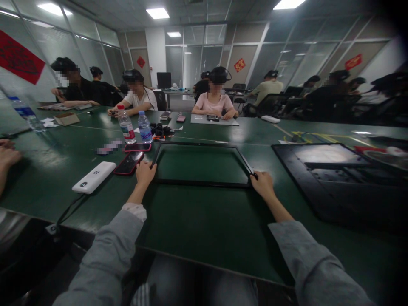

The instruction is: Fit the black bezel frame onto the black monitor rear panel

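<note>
A thin black rectangular frame, like a screen bezel (200, 184), is held above the green table (204, 221), whose surface shows through its opening. My left hand (145, 173) is closed around its left side. At its right side, my right hand (263, 183) grips the near corner. A phone with a red edge (129, 163) lies just left of my left hand, and a second red-edged phone (137, 147) is behind it. To the right of my right hand rests a large black panel (338, 182), probably a monitor or laptop part.
Left of the phones sits a white power bank (94, 177) with a cable. Bottles (126, 125) and black items (161, 129) stand beyond. A co-worker's hand (9, 154) is at the far left. Across the table, a person (215, 102) works at a grey mat (223, 122).
</note>
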